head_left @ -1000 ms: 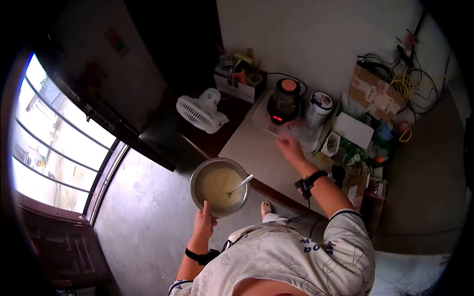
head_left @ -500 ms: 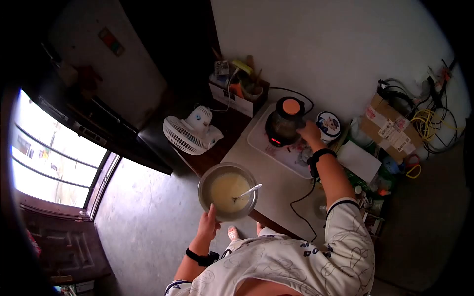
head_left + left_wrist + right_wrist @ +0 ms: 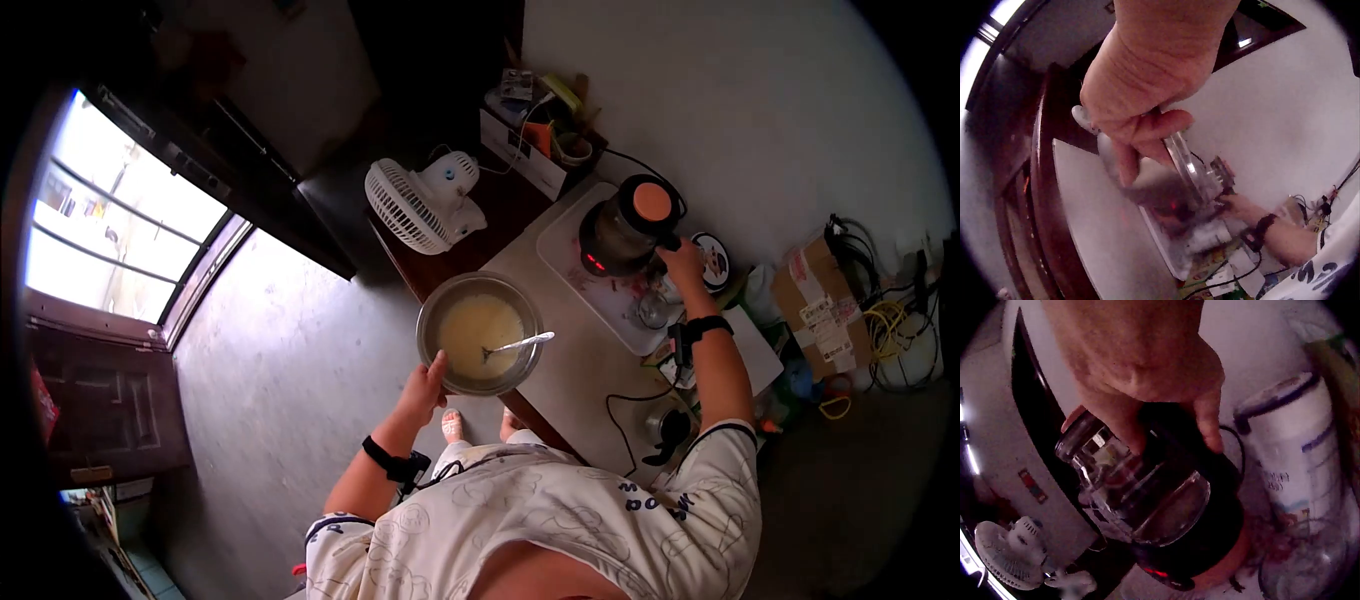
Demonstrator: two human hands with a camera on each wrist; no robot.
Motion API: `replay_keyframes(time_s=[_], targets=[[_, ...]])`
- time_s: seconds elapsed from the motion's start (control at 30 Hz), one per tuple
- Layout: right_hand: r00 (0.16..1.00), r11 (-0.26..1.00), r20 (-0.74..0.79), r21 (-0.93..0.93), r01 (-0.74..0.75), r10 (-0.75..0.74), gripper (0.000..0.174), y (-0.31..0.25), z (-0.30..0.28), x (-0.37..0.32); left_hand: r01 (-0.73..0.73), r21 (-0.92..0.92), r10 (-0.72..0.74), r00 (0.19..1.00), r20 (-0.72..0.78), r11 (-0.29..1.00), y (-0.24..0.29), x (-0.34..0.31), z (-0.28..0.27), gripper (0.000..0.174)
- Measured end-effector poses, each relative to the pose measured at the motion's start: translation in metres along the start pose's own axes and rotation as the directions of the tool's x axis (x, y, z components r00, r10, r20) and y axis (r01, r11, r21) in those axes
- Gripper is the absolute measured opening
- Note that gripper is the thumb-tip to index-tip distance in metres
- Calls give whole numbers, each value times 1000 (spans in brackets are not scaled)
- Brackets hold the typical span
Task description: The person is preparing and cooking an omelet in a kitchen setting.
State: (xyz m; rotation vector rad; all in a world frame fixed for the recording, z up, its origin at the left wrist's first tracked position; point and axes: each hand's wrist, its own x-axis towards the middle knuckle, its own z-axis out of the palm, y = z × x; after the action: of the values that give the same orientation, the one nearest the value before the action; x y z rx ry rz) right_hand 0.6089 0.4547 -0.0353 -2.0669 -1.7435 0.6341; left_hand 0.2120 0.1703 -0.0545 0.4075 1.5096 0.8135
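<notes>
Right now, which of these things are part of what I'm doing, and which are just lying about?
In hand:
- metal bowl of batter, held by the left hand
- spoon resting in it
- glass kettle, gripped by the right hand

Lying about:
- white fan
- white canister
- cardboard box
- tangled cables

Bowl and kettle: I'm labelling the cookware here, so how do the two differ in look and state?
The bowl is open shiny metal holding yellow batter and a spoon; the kettle is clear glass with an orange lid. The left hand holds the bowl by its rim; the kettle stands on a white tray, gripped by the right hand. Each has one hand on it.
</notes>
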Motion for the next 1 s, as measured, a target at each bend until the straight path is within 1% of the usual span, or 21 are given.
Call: replay_keyframes(time_s=[0.07,0.1,0.13,0.17,0.2,0.23,0.3,0.33,0.37,0.4,0.43,0.5,0.53,0.6,0.63,0.67,0.73,0.83,0.87,0.93,1.0], targets=[[974,974,-46,-49,220,-223,35,-14,-24,-11,9,-21,-10,1000,-7,1000,3,3,1,45],[972,972,-42,-58,228,-231,35,-19,-32,-13,-16,-23,16,1000,1,1000,8,1,3,46],[969,969,-16,-26,247,-247,34,-23,-40,-14,-40,-25,41,999,8,999,11,1,4,48],[965,965,9,6,264,-264,34,-28,-47,-15,-33,25,32,999,11,999,12,3,2,50],[959,959,34,38,279,-281,34,-34,-55,-17,-33,12,33,999,13,999,13,4,3,50],[957,957,36,30,287,-288,34,-41,-63,-22,-32,21,32,999,5,999,13,4,3,51],[901,901,41,-23,432,-431,33,-60,-77,-35,-32,23,32,999,-2,999,14,7,1,51],[900,900,44,-30,435,-434,33,-70,-84,-42,-20,59,20,1000,2,998,13,8,-2,52],[881,880,106,-81,469,-460,32,-80,-89,-48,-10,96,10,1000,5,995,13,10,-3,52],[860,855,169,-129,503,-481,31,-87,-91,-52,-12,89,11,1000,7,996,14,10,-2,52],[858,851,171,-134,507,-484,31,-89,-90,-56,-11,75,9,1000,26,997,16,7,-3,50],[735,740,226,-78,668,-640,30,-96,-87,-63,-12,52,9,999,43,999,16,6,-4,47],[731,736,230,-81,672,-642,30,-101,-85,-67,-26,59,24,999,47,998,14,6,-6,47],[667,656,348,-170,736,-659,32,-114,-82,-79,-40,60,37,998,51,997,12,5,-7,48],[664,652,353,-171,739,-660,32,-119,-79,-85,-38,39,37,999,34,999,14,2,-5,47],[668,656,357,-175,734,-652,28,-124,-75,-90,-37,18,37,999,15,999,15,0,-4,47],[669,656,364,-178,733,-648,24,-132,-69,-99,-43,23,43,999,18,999,9,3,-4,46],[627,558,403,-288,779,-667,18,-144,-65,-111,-36,47,34,999,33,998,16,-7,-3,46],[623,553,407,-288,782,-669,18,-146,-63,-114,-22,66,20,999,44,998,18,-11,-2,46],[598,475,437,-365,800,-672,18,-147,-59,-116,-43,33,42,998,40,999,7,-5,-1,46],[583,447,451,-378,811,-675,18,-150,-57,-118,-60,4,60,998,37,998,-1,-2,-1,46]])
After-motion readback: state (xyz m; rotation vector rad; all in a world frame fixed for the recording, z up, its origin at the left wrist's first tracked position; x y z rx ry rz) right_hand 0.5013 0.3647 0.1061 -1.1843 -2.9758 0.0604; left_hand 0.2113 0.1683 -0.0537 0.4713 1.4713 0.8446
